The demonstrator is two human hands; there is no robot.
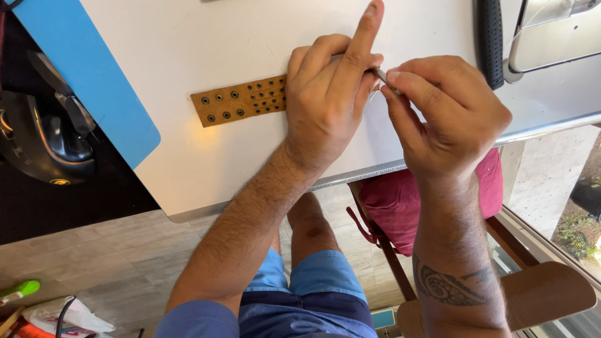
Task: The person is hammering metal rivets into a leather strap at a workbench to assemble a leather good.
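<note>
At the white table [206,156] edge, both hands meet over a studded strip.
Right hand [447,119] pinches a thin metal piece [380,76] in a narrow grip; left hand [328,100] closes over the brown strip [241,100], pinning it flat, forefinger raised.
</note>
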